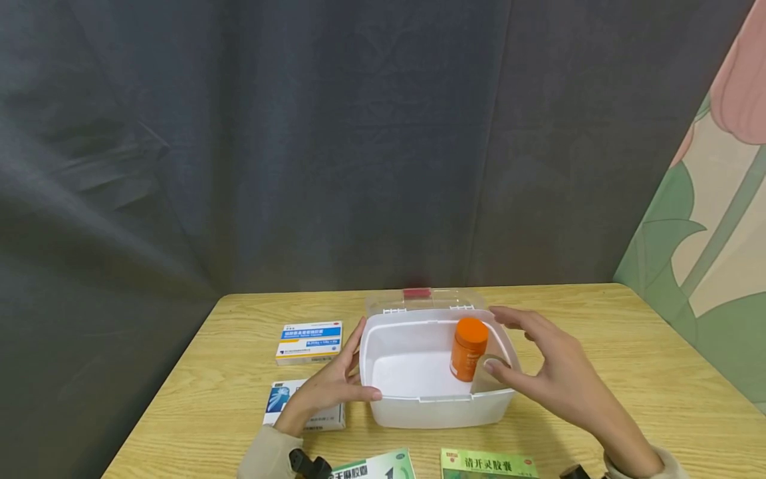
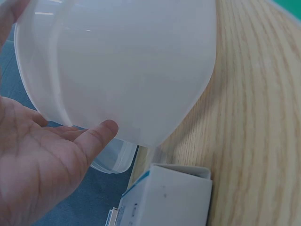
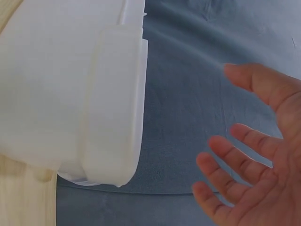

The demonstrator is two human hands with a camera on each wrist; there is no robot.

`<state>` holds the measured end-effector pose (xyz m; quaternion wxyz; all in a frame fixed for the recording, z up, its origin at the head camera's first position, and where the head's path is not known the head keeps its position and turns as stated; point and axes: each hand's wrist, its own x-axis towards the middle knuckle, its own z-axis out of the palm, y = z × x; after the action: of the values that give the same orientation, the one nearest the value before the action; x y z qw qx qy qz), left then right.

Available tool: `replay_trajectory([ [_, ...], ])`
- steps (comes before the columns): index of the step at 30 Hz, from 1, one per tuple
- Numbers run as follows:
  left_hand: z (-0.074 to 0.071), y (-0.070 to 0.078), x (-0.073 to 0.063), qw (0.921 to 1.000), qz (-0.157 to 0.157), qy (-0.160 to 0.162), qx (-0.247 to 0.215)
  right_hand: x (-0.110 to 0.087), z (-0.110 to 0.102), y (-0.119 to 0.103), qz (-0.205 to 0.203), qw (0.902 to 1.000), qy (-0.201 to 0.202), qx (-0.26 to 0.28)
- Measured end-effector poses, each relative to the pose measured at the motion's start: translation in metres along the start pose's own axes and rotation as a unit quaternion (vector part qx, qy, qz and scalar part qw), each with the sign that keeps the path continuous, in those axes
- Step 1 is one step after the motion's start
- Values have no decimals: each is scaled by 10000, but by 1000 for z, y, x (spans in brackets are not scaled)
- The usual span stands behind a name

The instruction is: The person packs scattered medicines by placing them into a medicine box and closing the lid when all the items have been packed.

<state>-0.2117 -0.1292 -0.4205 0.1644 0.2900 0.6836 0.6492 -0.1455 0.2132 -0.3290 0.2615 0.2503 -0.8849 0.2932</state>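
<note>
A white plastic box (image 1: 439,412) stands on the table, its clear lid tipped back behind it. Inside, toward the right end, is an orange bottle (image 1: 465,362) with an orange cap. Next to it, at the front right corner, sits a tan round-edged thing (image 1: 482,380), partly hidden by a thumb; its kind is unclear. My left hand (image 1: 335,386) grips the box's left end, thumb at the front and fingers along the side. My right hand (image 1: 559,369) hovers at the right end, fingers spread; in the right wrist view the hand (image 3: 263,160) is apart from the box.
Left of the box lie a blue-and-white medicine box (image 1: 310,341) and another white medicine box (image 1: 329,418), partly behind my left hand. Two green medicine boxes, one left (image 1: 383,466) and one right (image 1: 487,462), lie along the near side. Dark cloth (image 1: 359,146) hangs behind the table.
</note>
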Motion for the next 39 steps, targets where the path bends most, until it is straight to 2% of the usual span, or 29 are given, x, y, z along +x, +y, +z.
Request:
replay_trajectory([
  [8, 0, 0, 0, 10000, -58, 0, -45, -10, -4, -1, 336, 9989, 283, 172],
  [14, -1, 0, 0, 10000, -38, -24, -58, -19, -6, -1, 242, 9970, 586, 446],
  [21, -1, 0, 0, 10000, -31, -31, -34, -30, -6, 1, 504, 9965, 473, 476],
  [39, -1, -2, 0, 9999, 8, -63, -104, -56, 2, 3, 674, 9953, 275, 635],
])
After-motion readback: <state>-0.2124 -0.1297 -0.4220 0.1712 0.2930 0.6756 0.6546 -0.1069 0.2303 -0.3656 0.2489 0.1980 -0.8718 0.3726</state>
